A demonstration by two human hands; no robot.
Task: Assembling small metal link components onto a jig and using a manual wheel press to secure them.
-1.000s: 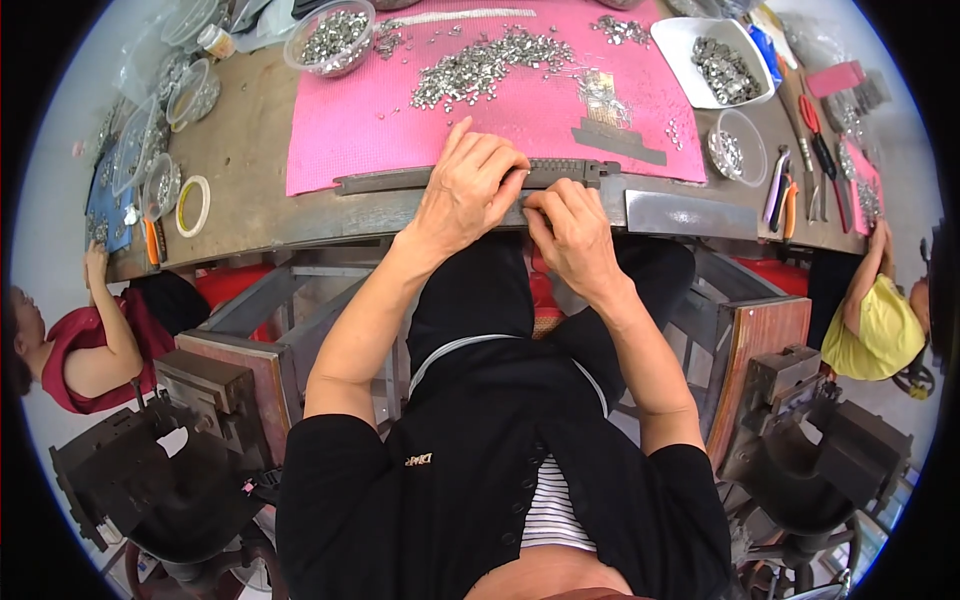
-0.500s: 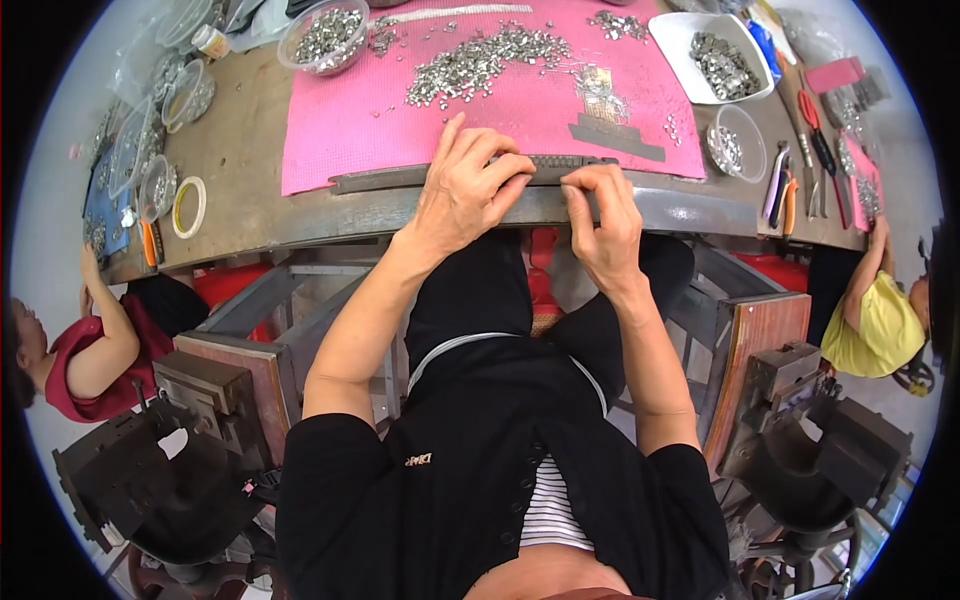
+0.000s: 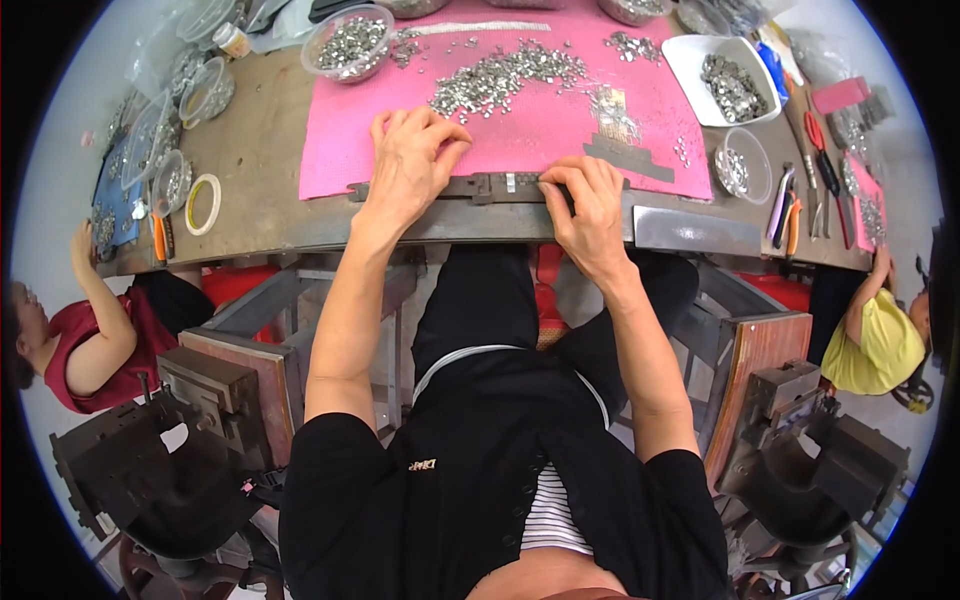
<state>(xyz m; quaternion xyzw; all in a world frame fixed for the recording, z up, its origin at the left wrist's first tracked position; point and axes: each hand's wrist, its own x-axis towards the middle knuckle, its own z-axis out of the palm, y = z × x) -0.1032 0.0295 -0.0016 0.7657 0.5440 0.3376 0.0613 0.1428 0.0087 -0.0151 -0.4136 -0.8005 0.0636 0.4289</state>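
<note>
A long dark metal bar [image 3: 490,188] with a row of small slots lies along the front of the pink mat [image 3: 345,130]. One bright silver piece [image 3: 510,182] sits in it between my hands. My left hand [image 3: 405,170] hovers over the mat behind the bar's left part, fingers bent and thumb close to the forefinger; whatever is between them is too small to make out. At the bar's right part, my right hand [image 3: 592,215] pinches with its fingertips at the slots, and what they grip is hidden. Beyond my left hand spreads a pile of small silver metal pieces [image 3: 490,85].
Tubs of metal pieces stand around the mat, including a round tub [image 3: 347,45], a white tray [image 3: 690,75] and a clear cup [image 3: 742,165]. Pliers [image 3: 780,205] and a tape roll [image 3: 203,205] lie beside it. Co-workers sit at both sides.
My left hand has lifted off the bar and moved left and away from me toward the pile, uncovering the silver piece. My right hand has shifted slightly left and stays at the bar.
</note>
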